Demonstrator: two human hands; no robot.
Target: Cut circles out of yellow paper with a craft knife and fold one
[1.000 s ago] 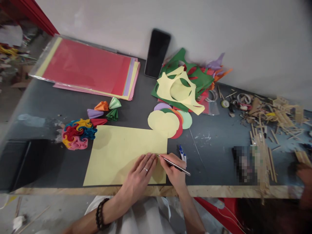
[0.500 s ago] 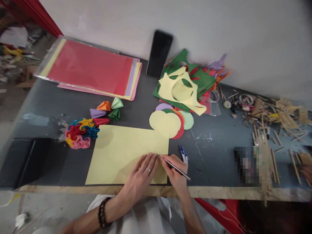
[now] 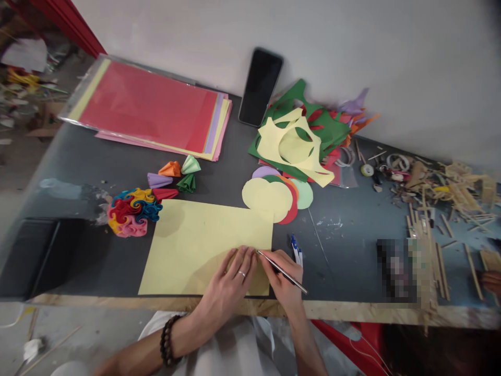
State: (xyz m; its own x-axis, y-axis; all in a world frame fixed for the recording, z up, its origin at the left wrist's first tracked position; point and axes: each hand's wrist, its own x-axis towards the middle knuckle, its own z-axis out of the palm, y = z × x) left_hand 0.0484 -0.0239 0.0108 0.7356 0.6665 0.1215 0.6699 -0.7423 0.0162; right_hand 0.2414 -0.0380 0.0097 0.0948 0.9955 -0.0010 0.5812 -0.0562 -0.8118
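Observation:
A pale yellow sheet of paper (image 3: 188,235) lies flat at the table's front edge. My left hand (image 3: 230,279) rests on its lower right part, fingers stretched out and lying flat, with a ring on one finger. Whatever is under the palm is hidden. In my right hand (image 3: 284,277) is a slim dark and silver pen (image 3: 287,275), pinched between the fingers. Its tip meets the sheet right beside my left fingertips. Blue-and-white pens (image 3: 296,250) lie just beyond the right hand. Cut paper circles (image 3: 266,196) overlap at the sheet's top right corner.
A phone (image 3: 261,86) leans on the wall, beside green and yellow paper offcuts (image 3: 329,128). Coloured sheets in plastic (image 3: 148,107) lie back left. Folded paper cones (image 3: 169,168) and a multicoloured paper piece (image 3: 133,211) sit left. Wooden sticks (image 3: 438,261) and another person's hand (image 3: 491,282) are at right.
The view has shifted slightly, so most things on the table appear a little further right. Both hands and the pen keep nearly the same place on the sheet.

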